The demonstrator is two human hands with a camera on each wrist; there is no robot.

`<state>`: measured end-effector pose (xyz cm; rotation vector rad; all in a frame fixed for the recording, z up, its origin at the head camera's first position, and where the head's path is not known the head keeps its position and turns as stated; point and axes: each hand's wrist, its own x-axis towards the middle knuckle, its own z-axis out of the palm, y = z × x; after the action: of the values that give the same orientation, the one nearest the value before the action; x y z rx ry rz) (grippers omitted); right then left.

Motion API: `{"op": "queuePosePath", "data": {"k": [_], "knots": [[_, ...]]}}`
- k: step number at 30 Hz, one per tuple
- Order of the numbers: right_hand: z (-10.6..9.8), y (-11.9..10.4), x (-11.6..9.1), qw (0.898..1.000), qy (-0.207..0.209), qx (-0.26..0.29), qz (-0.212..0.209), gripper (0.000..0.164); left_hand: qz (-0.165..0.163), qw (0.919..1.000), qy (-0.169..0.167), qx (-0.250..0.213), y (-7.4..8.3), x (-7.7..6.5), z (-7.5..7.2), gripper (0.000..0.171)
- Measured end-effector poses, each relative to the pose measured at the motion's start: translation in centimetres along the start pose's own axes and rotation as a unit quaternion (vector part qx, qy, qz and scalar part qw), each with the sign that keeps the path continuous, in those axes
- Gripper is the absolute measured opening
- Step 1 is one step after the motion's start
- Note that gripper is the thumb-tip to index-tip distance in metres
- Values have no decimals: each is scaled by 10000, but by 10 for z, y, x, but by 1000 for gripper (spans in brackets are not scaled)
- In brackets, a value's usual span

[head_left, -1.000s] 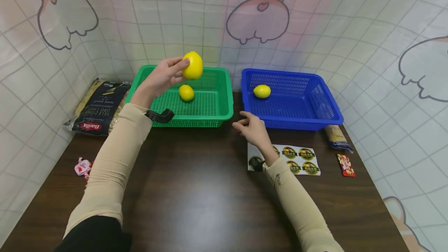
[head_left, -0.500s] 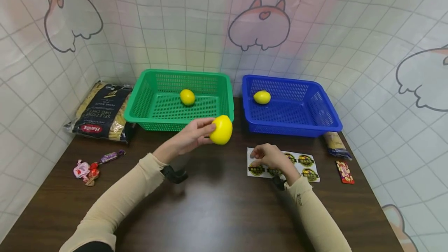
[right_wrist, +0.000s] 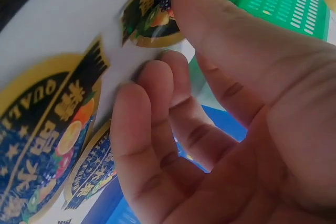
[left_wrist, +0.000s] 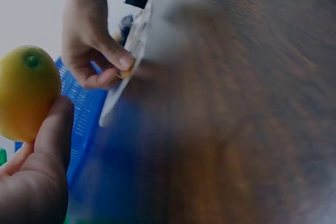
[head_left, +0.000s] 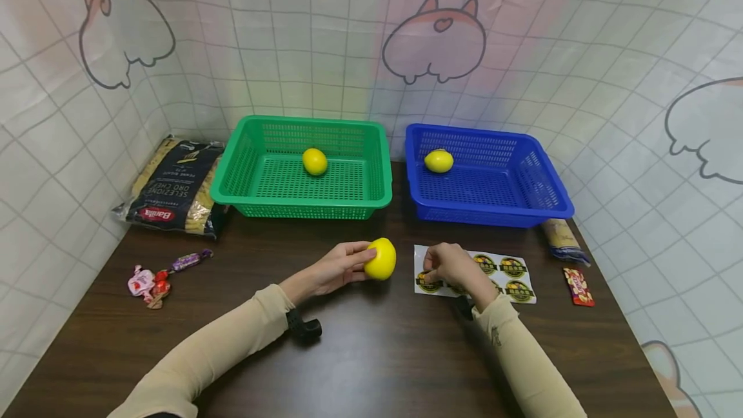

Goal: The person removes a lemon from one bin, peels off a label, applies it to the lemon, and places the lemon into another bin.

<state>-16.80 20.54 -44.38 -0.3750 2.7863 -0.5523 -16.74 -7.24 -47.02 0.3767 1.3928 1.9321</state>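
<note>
My left hand (head_left: 336,268) holds a yellow lemon (head_left: 381,259) above the middle of the table, between thumb and fingers. In the left wrist view the lemon (left_wrist: 27,94) shows its green stem end. My right hand (head_left: 455,268) is over a white sheet of round black-and-gold stickers (head_left: 518,280). Its thumb and index finger pinch at the edge of one sticker (right_wrist: 157,17), at the left side of the sheet; the other fingers curl close over the sheet. The fingertips partly hide that sticker.
Behind stand a green basket (head_left: 298,200) with one lemon (head_left: 315,162) and a blue basket (head_left: 487,208) with another lemon (head_left: 438,160). A pasta bag (head_left: 177,186) and wrapped candies (head_left: 149,284) lie left. A small bag (head_left: 562,240) and a red packet (head_left: 578,287) lie right.
My left hand has brought the lemon from above the green basket down toward the front, nearer the sheet. My right hand has moved down from near the blue basket onto the stickers.
</note>
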Motion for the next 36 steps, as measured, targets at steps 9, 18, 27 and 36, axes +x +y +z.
{"op": "queuePosePath", "data": {"k": [9,18,27,36], "knots": [[-9,-3,-9,9998,-60,193,-71,15,-147,9994,262,144,-17,6,1,60],[-43,-27,-15,9921,0,1024,-722,13,-80,9991,326,274,-16,12,5,61],[-43,-56,-2,9643,-127,2311,-1284,14,-133,9996,183,159,-16,15,9,55],[-26,-59,11,9639,140,2360,-1223,16,-107,9997,223,-13,-17,12,11,55]]}}
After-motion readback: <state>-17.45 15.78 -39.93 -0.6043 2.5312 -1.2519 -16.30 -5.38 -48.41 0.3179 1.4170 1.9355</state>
